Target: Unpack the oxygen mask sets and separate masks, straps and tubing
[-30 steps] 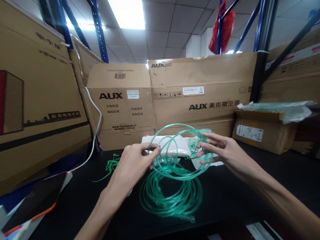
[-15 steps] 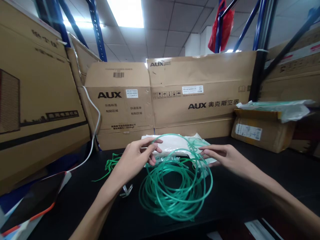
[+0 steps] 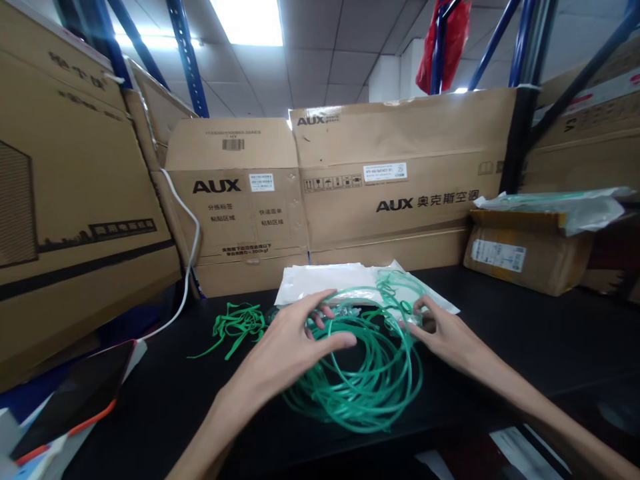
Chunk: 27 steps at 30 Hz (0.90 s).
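A loose coil of translucent green tubing (image 3: 350,400) lies on the black table in front of me. My left hand (image 3: 305,337) is at the coil's upper left, thumb stretched apart from the curved fingers, with a raised loop passing beside the fingertips. At the coil's upper right, my right hand (image 3: 433,327) pinches the tubing between thumb and fingers; the exact contact is partly hidden. Just behind the hands lie white plastic packets (image 3: 325,277) and a clear bag with green tubing (image 3: 395,283). Clear small parts (image 3: 347,311) show between the hands, too blurred to name.
Tangled green strips (image 3: 240,327) lie left of my left hand. A phone (image 3: 75,393) with a white cable (image 3: 193,250) is at far left. Cardboard sheets (image 3: 345,220) stand behind the table. At right, a small carton (image 3: 520,257) carries a plastic packet (image 3: 555,203).
The left hand has moved right and lower, its thumb now extended over the coil. The raised loop has sunk toward the coil. The right hand has shifted slightly, its fingers more bent.
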Available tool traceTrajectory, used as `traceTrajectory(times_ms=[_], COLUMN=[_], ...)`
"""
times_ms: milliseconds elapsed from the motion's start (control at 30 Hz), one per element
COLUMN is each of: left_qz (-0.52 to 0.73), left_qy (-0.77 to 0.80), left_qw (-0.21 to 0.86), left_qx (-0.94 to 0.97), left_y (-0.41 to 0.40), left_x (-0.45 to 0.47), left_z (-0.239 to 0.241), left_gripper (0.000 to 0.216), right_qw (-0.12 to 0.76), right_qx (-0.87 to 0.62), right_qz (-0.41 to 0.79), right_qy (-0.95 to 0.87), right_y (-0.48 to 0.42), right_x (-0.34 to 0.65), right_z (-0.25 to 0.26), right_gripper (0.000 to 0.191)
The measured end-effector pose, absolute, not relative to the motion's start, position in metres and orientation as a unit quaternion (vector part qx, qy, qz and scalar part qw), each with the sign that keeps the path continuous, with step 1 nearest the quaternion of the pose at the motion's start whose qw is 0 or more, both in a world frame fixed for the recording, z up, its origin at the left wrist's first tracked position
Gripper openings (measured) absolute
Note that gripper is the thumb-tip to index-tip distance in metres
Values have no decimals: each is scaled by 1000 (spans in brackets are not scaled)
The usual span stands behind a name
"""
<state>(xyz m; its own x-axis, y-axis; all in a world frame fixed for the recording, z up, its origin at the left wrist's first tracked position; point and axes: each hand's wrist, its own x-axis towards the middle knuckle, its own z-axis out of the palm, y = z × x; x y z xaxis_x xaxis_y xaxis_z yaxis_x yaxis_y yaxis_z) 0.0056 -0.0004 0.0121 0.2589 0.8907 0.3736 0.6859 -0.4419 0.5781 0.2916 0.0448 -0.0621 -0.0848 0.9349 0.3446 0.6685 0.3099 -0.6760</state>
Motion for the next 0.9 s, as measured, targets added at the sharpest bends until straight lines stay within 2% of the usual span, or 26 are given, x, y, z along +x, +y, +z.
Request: traceTrajectory(times_ms=[33,100,200,367,467,633,767,900], left_qz=[325,315,342,343,352,357,361,384], left_qy=[507,522,564,564,546,547,532,514], left_qw=[126,66,21,91,111,178,256,269], left_qx=[788,790,751,746,752,737,722,718], left_y=[-1,0,8,24,30,44,56,52], left_x=[8,11,10,6,7,-3,-17,-25], left_z=[9,6,14,30,28,24,25,30], left_gripper=[60,49,36,41,40,53,60,56], right_qw=[392,442,569,651,666,697,749,796], right_qx=[-552,-523,-452,-352,-332,-267,-224,-184], right_qz=[184,208,243,210,185,144,71,-28], right_qy=[-712,-698,-642,-639,-641,-650,-619,-576], right_y=[42,36,33,43,57,73,75,82], right_x=[293,296,299,287,279,284,294,310], right_z=[-57,-36,15,88,105,135,169,195], right_gripper=[33,38,51,46,44,41,37,35])
